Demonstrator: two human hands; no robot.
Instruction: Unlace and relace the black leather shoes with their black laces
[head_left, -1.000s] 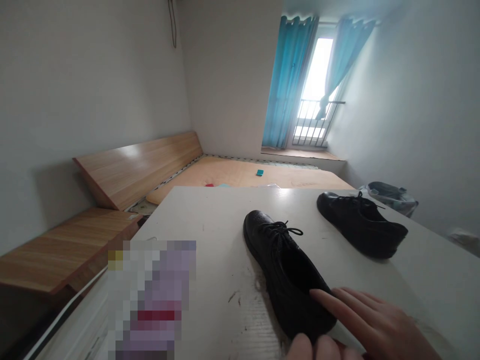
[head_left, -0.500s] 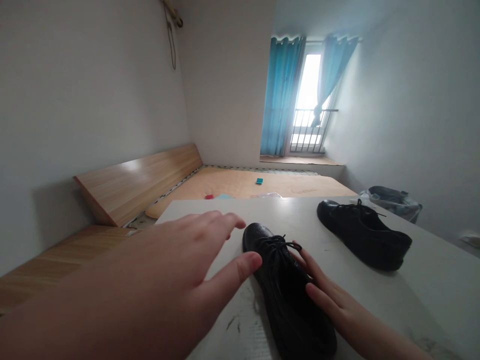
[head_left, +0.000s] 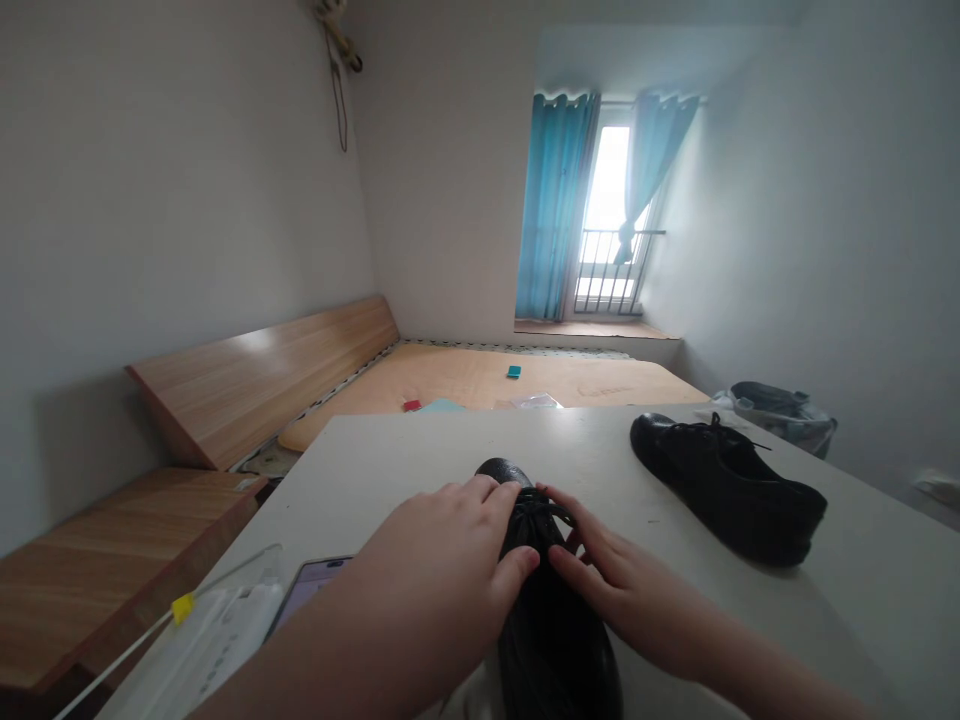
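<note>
A black lace-up shoe lies on the white table in front of me, toe pointing away. From its left side, my left hand curves over the front of the shoe, fingers by the lacing and thumb on the tongue area. My right hand grips it from the right, with fingertips and thumb close to the laces. Whether a lace is pinched between the fingers I cannot tell. A second black shoe rests farther right, untouched.
The white table holds a phone and a clear plastic case at left, partly behind my left arm. Beyond stand a bed and a wooden headboard. A lined bin is past the right edge.
My left hand has come down from hovering beside the shoe onto its front. The right hand has shifted forward to the laces. The view moved, bringing the phone and case into sight.
</note>
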